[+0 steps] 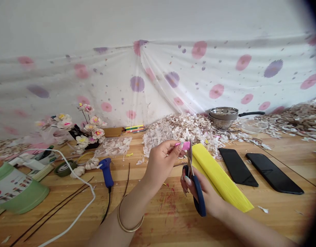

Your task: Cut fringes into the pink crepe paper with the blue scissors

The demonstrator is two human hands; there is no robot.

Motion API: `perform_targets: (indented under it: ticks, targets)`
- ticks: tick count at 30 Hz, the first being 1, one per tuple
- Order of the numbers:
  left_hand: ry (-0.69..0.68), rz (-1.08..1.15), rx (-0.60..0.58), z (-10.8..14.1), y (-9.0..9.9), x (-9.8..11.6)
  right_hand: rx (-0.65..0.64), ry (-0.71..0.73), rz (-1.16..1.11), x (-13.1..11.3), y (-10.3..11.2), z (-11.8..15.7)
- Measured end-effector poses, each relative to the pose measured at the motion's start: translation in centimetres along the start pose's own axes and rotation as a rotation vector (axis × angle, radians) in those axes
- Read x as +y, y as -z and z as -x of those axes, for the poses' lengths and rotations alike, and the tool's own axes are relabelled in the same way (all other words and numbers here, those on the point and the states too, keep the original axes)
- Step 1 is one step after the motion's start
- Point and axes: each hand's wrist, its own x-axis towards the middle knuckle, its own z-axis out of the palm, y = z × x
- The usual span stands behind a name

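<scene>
Between thumb and fingers, my left hand (164, 156) pinches a small strip of pink paper (185, 145) above the table. A pair of scissors (196, 188) with dark blue handles is gripped in my right hand (202, 192). Its blades point up and stand at the right end of the pink strip; whether they are cutting through it I cannot tell. Just behind my right hand lies a folded length of yellow crepe paper (222, 178) on the wooden table. A gold bangle (119, 216) circles my left wrist.
Two black phones (238, 167) (274, 173) lie at right. A blue glue gun (106, 171), white cable, dark stems and green pot (24, 192) are at left. Behind stand paper flowers (91, 130), a heap of pale petals (186, 127) and metal pans (223, 116).
</scene>
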Motion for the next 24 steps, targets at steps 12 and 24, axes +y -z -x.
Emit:
perform_targets:
  ticks: [12,24]
  targets:
    - [-0.030,-0.049,0.037,-0.34,0.35,-0.11,0.072,-0.066,0.083,-0.37,-0.63,-0.16]
    - [0.017,-0.032,0.074,-0.58,0.40,0.31,0.107,-0.080,0.053,-0.14,-0.86,-0.17]
